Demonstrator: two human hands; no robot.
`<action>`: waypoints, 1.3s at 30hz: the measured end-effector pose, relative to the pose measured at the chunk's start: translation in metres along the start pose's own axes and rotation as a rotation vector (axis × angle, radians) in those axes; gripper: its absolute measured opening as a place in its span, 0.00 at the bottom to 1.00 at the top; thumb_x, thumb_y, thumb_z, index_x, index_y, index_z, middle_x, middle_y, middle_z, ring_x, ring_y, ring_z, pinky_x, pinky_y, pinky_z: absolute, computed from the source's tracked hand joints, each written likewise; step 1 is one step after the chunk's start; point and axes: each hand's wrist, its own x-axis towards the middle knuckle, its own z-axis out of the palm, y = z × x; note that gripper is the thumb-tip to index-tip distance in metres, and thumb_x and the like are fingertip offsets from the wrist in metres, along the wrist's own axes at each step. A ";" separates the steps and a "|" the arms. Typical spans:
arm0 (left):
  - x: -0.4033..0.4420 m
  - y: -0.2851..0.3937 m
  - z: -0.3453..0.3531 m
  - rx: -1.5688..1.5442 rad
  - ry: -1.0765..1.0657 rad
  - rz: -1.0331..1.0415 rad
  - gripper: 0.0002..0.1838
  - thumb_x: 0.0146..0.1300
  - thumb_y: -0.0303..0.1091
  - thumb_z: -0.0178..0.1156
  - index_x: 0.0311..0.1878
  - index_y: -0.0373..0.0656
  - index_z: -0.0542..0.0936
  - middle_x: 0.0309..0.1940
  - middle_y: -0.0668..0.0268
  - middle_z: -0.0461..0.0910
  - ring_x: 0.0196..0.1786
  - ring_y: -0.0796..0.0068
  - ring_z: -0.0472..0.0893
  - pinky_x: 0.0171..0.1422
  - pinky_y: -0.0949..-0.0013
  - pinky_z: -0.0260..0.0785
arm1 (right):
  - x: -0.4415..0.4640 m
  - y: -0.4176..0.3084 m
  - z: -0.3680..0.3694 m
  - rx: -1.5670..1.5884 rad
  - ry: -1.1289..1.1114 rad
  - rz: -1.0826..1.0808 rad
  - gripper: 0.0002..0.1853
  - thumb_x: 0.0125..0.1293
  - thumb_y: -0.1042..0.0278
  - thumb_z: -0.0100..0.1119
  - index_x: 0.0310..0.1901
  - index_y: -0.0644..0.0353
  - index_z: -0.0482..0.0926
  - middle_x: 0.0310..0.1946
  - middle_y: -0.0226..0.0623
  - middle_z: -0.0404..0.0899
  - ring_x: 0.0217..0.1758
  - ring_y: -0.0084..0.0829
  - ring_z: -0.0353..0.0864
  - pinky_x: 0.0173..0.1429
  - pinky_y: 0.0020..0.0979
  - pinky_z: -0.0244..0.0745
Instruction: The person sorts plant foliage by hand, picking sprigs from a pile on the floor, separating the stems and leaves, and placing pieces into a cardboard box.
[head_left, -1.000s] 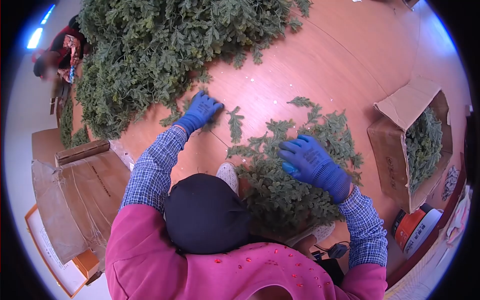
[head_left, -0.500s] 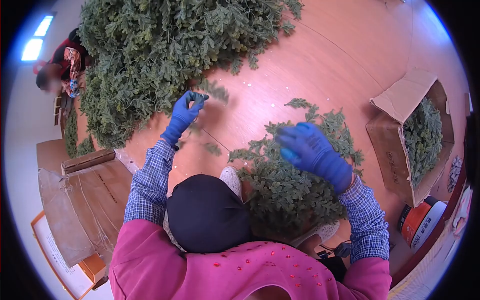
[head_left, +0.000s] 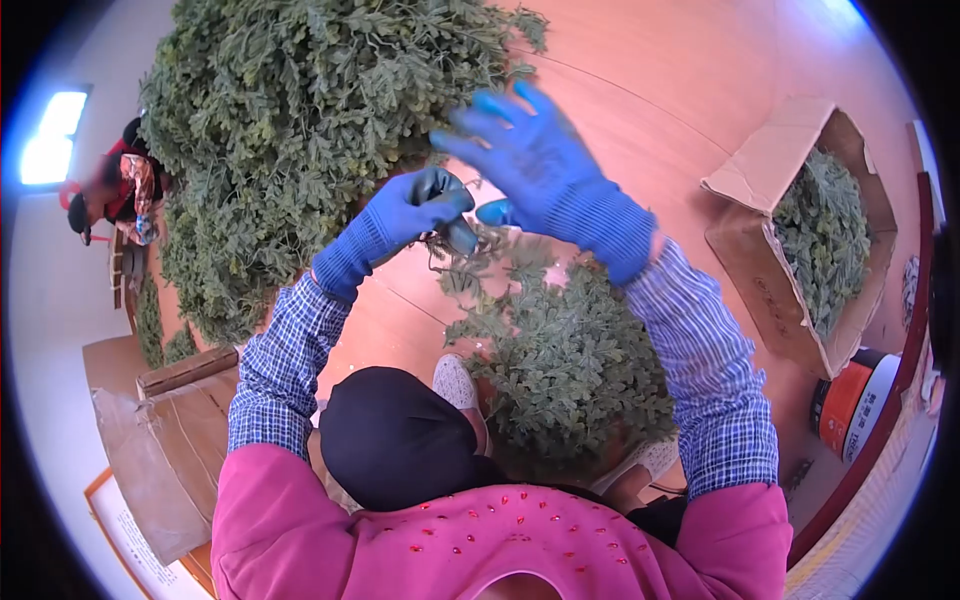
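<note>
Slipping is the likeliest trouble for the sprig (head_left: 478, 246): the left grip (head_left: 425, 212) seems to have only thin stem to hold, and gloved fingers could dull the feel of so slight a thing, letting it twist or drop. Snagging is a second risk; loose leaves hang just under the left grip, near the edge of the heap (head_left: 575, 365) below and to its right, so a low sweep could hook them and drag other pieces along. The pile (head_left: 290, 120), close behind the left grip and to its left, could catch a trailing tip in the same way. The two grips are also very near each other, so a hurried meeting could knock the stem aside or bend it.

As for hold, the left grip is curled, thumb pressed toward the fingers, and appears to pinch the sprig by its stem; the exact contact is hidden by the glove. The right grip (head_left: 545, 165) is spread wide, fingers apart and blurred, with its thumb just beside the left fingertips. It seems to hold nothing; whether the thumb touches the stem, I cannot tell. The sprig lies directly below the left fingertips, over the floor (head_left: 640, 120).
</note>
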 end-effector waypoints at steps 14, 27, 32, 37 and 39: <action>-0.038 -0.084 -0.047 -0.108 0.139 0.082 0.14 0.63 0.29 0.61 0.51 0.35 0.81 0.41 0.64 0.83 0.43 0.78 0.81 0.50 0.74 0.74 | -0.060 -0.039 0.064 0.292 -0.465 -0.024 0.11 0.52 0.61 0.63 0.39 0.35 0.82 0.25 0.24 0.80 0.30 0.29 0.79 0.41 0.33 0.71; -0.064 -0.061 -0.046 0.176 0.253 0.191 0.20 0.63 0.23 0.57 0.60 0.42 0.76 0.47 0.65 0.81 0.50 0.79 0.79 0.57 0.75 0.71 | -0.005 -0.004 0.048 1.095 -0.787 0.586 0.14 0.59 0.61 0.65 0.46 0.56 0.83 0.31 0.32 0.85 0.28 0.22 0.82 0.37 0.26 0.78; -0.043 -0.028 -0.045 0.108 -0.234 0.040 0.37 0.60 0.24 0.60 0.73 0.40 0.58 0.48 0.64 0.80 0.50 0.78 0.77 0.57 0.70 0.69 | -0.002 0.012 0.059 1.395 -0.832 0.610 0.14 0.59 0.70 0.59 0.47 0.61 0.83 0.28 0.34 0.82 0.29 0.20 0.79 0.37 0.24 0.77; -0.018 0.009 -0.020 -0.107 -0.170 0.041 0.30 0.64 0.32 0.60 0.68 0.37 0.66 0.44 0.62 0.82 0.45 0.77 0.79 0.56 0.71 0.70 | 0.007 0.018 0.044 1.319 -0.714 0.656 0.13 0.60 0.63 0.65 0.44 0.58 0.85 0.32 0.31 0.85 0.30 0.17 0.79 0.40 0.24 0.75; -0.004 0.001 -0.019 0.035 -0.206 -0.014 0.24 0.65 0.35 0.60 0.63 0.36 0.71 0.43 0.62 0.82 0.46 0.77 0.79 0.55 0.72 0.70 | 0.007 0.020 0.046 1.314 -0.699 0.640 0.13 0.60 0.63 0.65 0.44 0.59 0.84 0.32 0.31 0.85 0.32 0.17 0.79 0.41 0.23 0.76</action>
